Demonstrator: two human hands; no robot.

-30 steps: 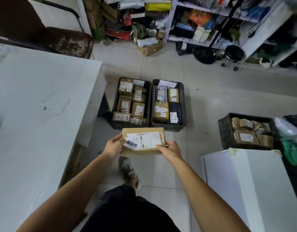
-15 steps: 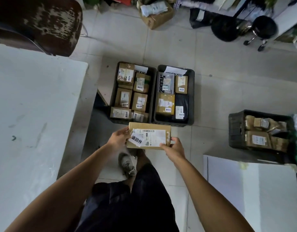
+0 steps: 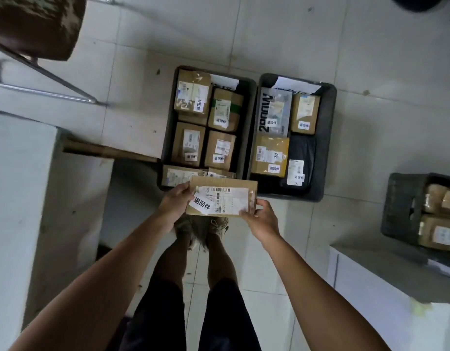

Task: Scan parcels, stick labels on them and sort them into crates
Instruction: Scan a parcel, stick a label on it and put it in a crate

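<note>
1. Head view, hands: your left hand (image 3: 175, 201) grips the left end of a flat cardboard parcel (image 3: 222, 196), fingers curled round its edge, and your right hand (image 3: 262, 219) pinches the parcel's near right corner between thumb and fingers. You hold it level in the air, above your shoes (image 3: 202, 230).

2. Head view, parcel: its top faces you and carries a white shipping label (image 3: 227, 200) with a barcode, plus a smaller white sticker (image 3: 201, 205) printed 退回件, stuck on at a slant over the label's left end. The parcel's far edge overlaps, from this angle, the near rim of the left crate (image 3: 168, 138).

3. Head view, crates: two dark crates sit side by side on the tiled floor (image 3: 370, 138), touching or almost touching (the gap is too dark to judge). The left crate is packed with brown boxes, most with a small white sticker of the same kind. The right crate (image 3: 329, 138) holds a few boxes, a grey bag and a black bag.

4. Head view, surroundings: a third dark crate (image 3: 401, 209) with parcels stands well apart at the right edge. A white tabletop (image 3: 18, 198) fills the left side, another white surface (image 3: 386, 312) the lower right, and a worn chair (image 3: 36, 24) shows at top left.
</note>
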